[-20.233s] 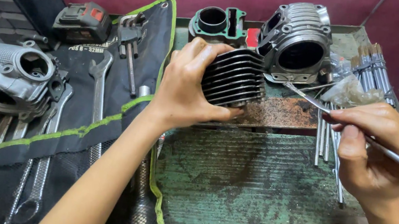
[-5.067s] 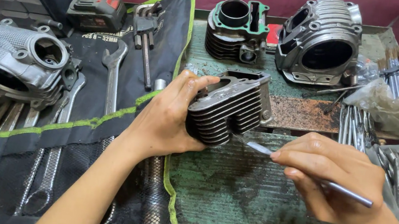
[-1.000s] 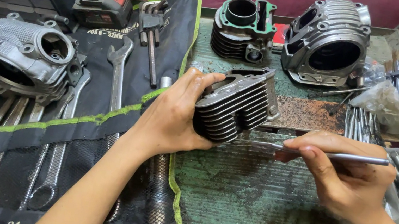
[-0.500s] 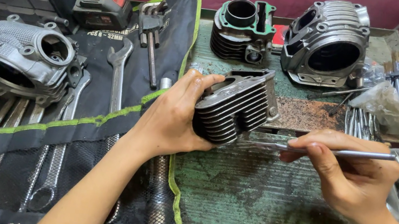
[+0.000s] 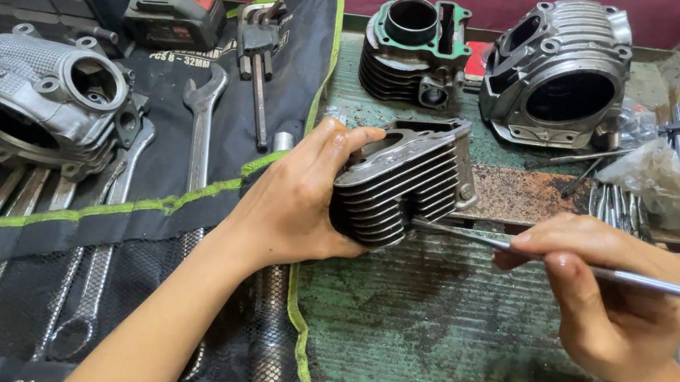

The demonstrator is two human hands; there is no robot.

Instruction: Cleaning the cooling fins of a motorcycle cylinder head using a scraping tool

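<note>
Left hand (image 5: 298, 198) cupped, fingers curled in grip; right hand (image 5: 611, 299) pinching, palm down, forearms bare.

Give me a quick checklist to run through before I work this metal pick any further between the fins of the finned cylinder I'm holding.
1. Left hand grips the finned cylinder firmly: ok, fingers wrap its end, and it is tilted over the bench.
2. Right hand controls the metal pick: ok, pinched like a pen.
3. Pick tip seated between the fins: ok, it meets the fin side.
4. Left fingers away from the tip: ok, they sit on the far end.
5. Fins free of damage or dirt: cannot tell.
6. Bench room under the cylinder: ok, bare green surface there.
</note>
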